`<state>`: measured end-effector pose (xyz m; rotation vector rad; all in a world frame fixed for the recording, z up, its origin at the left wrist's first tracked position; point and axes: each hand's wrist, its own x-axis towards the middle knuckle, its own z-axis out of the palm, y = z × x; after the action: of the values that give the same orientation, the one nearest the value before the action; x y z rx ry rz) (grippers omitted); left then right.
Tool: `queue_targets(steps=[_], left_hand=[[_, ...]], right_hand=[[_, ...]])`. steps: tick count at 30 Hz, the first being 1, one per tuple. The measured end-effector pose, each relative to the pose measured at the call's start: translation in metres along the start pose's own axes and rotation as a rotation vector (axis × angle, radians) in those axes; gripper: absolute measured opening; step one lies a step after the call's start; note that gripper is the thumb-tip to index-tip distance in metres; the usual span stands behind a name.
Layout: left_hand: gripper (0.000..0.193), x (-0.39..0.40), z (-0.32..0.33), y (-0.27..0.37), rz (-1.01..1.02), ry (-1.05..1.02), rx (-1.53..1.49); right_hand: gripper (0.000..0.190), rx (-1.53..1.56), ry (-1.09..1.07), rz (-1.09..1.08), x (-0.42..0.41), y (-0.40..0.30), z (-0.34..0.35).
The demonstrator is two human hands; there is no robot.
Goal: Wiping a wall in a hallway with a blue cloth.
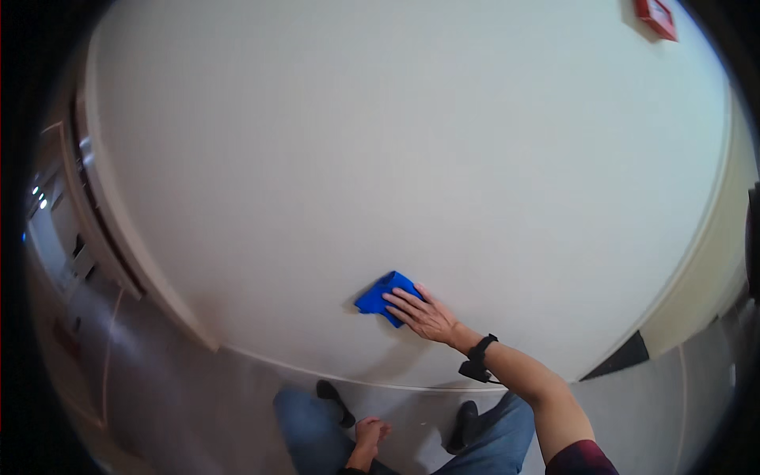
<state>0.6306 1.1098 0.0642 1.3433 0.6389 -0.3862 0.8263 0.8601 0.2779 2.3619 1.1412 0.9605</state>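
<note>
A folded blue cloth [375, 300] lies flat against a pale, smooth wall [415, 166], low on its surface. Spread over the cloth's right side, the fingers of my right hand [424, 314] press it to the wall. A black strap with a small box-shaped device [475, 368] is around my right wrist. My left hand [369, 432] hangs low between my knees, apart from the wall, with loosely curled fingers. No object shows in it, though the inside of that hand is partly hidden.
Below the wall is a grey floor [196, 404], where my black shoes [464, 424] stand close to the wall's base. A red wall-mounted box [658, 19] is at the upper right. To the left, past the wall's edge, a doorway frame [110, 225] opens onto another space.
</note>
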Motion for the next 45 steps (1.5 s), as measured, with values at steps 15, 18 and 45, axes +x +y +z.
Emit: queue_targets(steps=[15, 18, 45], left_hand=[[0.012, -0.009, 0.006, 0.094, 0.475, -0.126, 0.261], [0.015, -0.035, 0.042, 0.181, 1.078, 0.067, 0.682], [0.029, -0.016, 0.124, 0.352, 2.405, 0.497, 0.936]], right_hand=[[0.074, -0.421, 0.651, 0.992, -0.054, 0.167, -0.189], [0.074, -0.341, 0.797, 0.971, -0.072, 0.172, -0.178], [0.066, -0.502, 0.899, 0.914, 0.043, 0.123, -0.126]])
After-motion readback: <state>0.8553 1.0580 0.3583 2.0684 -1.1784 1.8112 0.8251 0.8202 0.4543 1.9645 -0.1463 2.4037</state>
